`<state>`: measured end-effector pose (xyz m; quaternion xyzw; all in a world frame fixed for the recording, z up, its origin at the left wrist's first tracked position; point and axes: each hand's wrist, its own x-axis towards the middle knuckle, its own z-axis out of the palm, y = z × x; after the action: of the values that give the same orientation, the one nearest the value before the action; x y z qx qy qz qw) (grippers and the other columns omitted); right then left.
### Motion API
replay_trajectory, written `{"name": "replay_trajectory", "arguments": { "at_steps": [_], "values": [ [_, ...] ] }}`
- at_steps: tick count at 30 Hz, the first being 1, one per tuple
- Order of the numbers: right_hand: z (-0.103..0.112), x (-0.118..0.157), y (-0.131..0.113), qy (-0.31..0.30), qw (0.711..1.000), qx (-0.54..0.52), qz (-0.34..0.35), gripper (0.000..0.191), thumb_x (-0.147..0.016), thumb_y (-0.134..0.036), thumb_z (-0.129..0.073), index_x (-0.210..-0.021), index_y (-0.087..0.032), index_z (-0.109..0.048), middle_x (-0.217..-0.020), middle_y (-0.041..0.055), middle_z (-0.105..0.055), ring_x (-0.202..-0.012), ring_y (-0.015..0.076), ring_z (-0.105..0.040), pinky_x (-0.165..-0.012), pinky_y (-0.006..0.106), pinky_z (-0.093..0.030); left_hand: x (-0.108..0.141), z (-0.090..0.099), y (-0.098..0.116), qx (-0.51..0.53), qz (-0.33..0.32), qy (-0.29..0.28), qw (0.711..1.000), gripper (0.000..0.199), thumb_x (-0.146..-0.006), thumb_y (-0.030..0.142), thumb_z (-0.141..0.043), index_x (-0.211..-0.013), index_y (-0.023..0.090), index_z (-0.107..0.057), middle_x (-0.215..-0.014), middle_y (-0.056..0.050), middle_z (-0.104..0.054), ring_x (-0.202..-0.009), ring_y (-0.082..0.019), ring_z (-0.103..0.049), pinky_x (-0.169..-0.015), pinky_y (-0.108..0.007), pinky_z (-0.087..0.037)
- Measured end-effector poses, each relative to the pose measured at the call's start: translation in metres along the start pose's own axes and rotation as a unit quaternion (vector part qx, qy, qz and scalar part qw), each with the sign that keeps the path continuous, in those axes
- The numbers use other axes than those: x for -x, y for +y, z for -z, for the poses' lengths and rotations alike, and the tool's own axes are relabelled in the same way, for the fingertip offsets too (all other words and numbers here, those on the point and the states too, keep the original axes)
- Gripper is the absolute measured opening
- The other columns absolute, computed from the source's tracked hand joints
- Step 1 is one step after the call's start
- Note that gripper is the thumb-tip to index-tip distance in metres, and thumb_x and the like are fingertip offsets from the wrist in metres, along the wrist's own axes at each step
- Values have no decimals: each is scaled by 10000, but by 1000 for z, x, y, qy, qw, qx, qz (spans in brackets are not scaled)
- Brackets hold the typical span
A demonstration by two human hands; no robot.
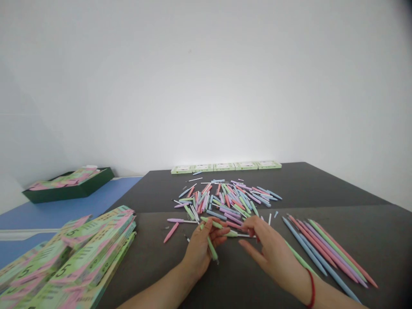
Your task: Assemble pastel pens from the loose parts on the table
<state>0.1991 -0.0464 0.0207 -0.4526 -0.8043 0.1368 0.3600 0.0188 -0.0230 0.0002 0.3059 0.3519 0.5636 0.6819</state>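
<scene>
My left hand [206, 240] is closed around a green pen barrel [210, 248] that slants down toward me. A second green pen piece [212, 222] lies across the same fingers. My right hand [265, 244] is just to the right, its thumb apart from its bent fingers. Near those fingertips is a green pen part with a white refill [236, 234]; whether they touch it I cannot tell. Behind both hands spreads a loose pile of pink, purple, blue and green pen parts [225, 199]. A pink pen piece [171, 232] lies left of my left hand.
A row of several full-length pens [331, 249] lies on the dark table [354, 212] at right. Stacked pastel boxes [80, 257] stand at left. Behind them a dark green tray [64, 193] holds more. Flat boxes [224, 167] line the back edge by the wall.
</scene>
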Motion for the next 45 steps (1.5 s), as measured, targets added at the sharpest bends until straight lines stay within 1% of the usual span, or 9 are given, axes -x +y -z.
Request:
{"name": "replay_trajectory", "arguments": {
  "at_steps": [3,5,9,13,17,21,26,29,45],
  "values": [
    [-13,-1,-22,-120,991,64,-17,146,-798,-299,-625,-870,-192,-556,-843,54,-654,-739,228,-613,-646,320,-438,-3,0,1,27,-7,5,1000,161,-855,304,-606,-868,143,-608,-869,-92,-717,-773,-175,-703,-635,-214,-544],
    [-31,-4,-31,-160,982,87,-49,207,-779,-337,-646,-888,-175,-575,-821,71,-681,-717,249,-634,-621,318,-428,-4,0,1,37,-14,13,999,161,-844,307,-618,-864,147,-606,-870,-93,-720,-783,-183,-705,-640,-220,-543],
    [-60,-14,-32,-158,982,49,-93,162,-801,-285,-604,-893,-152,-597,-831,97,-700,-737,249,-650,-602,290,-408,-2,-1,2,37,-34,8,999,195,-783,330,-681,-849,162,-606,-909,-80,-724,-843,-212,-704,-717,-256,-538],
    [-69,-15,-27,-146,982,-74,-93,109,-869,-191,-485,-837,-165,-587,-741,44,-692,-665,168,-633,-599,235,-403,1,-2,4,7,-73,-12,997,205,-759,343,-699,-818,162,-623,-912,-75,-725,-885,-231,-696,-812,-295,-514],
    [-61,-2,-23,-147,980,-98,-91,218,-906,-197,-417,-756,-178,-575,-666,11,-661,-582,138,-595,-559,216,-397,-2,1,10,35,-73,-23,996,205,-780,338,-676,-847,149,-637,-894,-86,-726,-877,-233,-694,-843,-319,-498],
    [-35,12,-8,-132,987,-38,-81,313,-938,-241,-359,-703,-194,-562,-656,12,-645,-621,162,-606,-608,246,-432,-11,9,19,72,-70,5,995,182,-793,311,-667,-854,142,-639,-878,-82,-731,-808,-194,-701,-810,-291,-505],
    [-6,10,15,-93,994,12,-49,291,-938,-253,-338,-1057,-199,-598,-1009,89,-690,-948,226,-643,-824,308,-475,-15,14,20,66,-56,0,996,165,-810,293,-654,-857,135,-641,-834,-67,-734,-722,-160,-699,-763,-271,-523],
    [-4,6,22,-97,994,16,-41,348,-931,-249,-340,-1202,-190,-549,-1101,108,-673,-1019,243,-630,-872,337,-480,-13,14,17,48,-61,-11,997,175,-800,293,-666,-859,131,-640,-829,-64,-730,-683,-148,-691,-737,-259,-527],
    [-5,4,25,-97,993,38,-51,384,-919,-207,-371,-1267,-217,-534,-1195,91,-644,-1111,231,-593,-951,356,-460,-13,19,20,30,-79,-15,996,180,-816,301,-646,-847,125,-624,-826,-69,-721,-686,-151,-683,-711,-258,-522]
  ]
}}
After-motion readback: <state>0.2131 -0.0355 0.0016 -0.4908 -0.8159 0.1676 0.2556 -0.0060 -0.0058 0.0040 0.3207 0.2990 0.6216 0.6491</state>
